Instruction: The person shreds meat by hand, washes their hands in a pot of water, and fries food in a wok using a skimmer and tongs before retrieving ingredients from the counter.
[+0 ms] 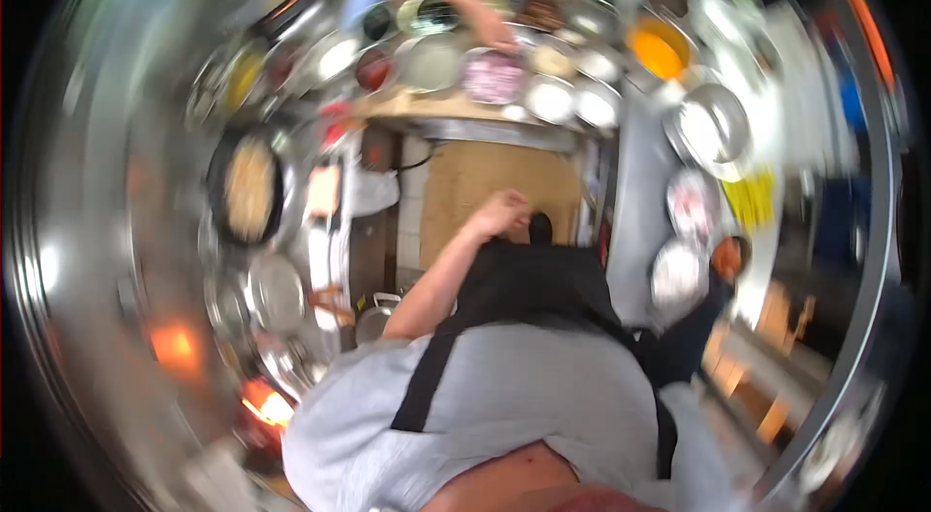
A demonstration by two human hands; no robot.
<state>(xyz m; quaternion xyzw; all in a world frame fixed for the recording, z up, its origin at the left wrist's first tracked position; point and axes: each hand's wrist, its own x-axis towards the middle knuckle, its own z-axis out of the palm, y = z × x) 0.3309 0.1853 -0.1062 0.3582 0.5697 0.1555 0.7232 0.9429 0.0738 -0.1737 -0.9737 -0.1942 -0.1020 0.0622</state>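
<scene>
My left hand (499,213) is in front of my black apron (533,284), over the brown floor mat (495,173). Its fingers look bent, but blur hides whether they hold anything. At the right, beyond a dark sleeve or cloth (684,342), a blurred reddish-brown patch may be my right hand (729,258); its fingers cannot be made out. Beside that patch are a bowl of white food (679,272) and a bowl of pinkish food (692,204).
Across the counter (446,108), a co-worker's hand (493,32) reaches to a container of pink-purple pieces (494,76). On the left are a black pan with pale food (249,187), a metal pan (276,292) and an open flame (269,405). An orange-filled bowl (659,48) stands upper right.
</scene>
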